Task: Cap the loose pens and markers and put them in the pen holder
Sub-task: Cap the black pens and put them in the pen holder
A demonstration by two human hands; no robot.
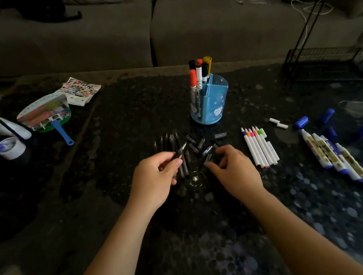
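Pinching uncapped black pen (pixel 181 151): left hand (pixel 155 174) | right hand (pixel 232 168): fingers curled on black cap (pixel 208 158)

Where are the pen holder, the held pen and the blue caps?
pen holder (pixel 214 98): head view, on its blue front wall.
held pen (pixel 181 149): head view, on the bare shaft near its tip.
blue caps (pixel 301 121): head view, on the leftmost cap of the group.
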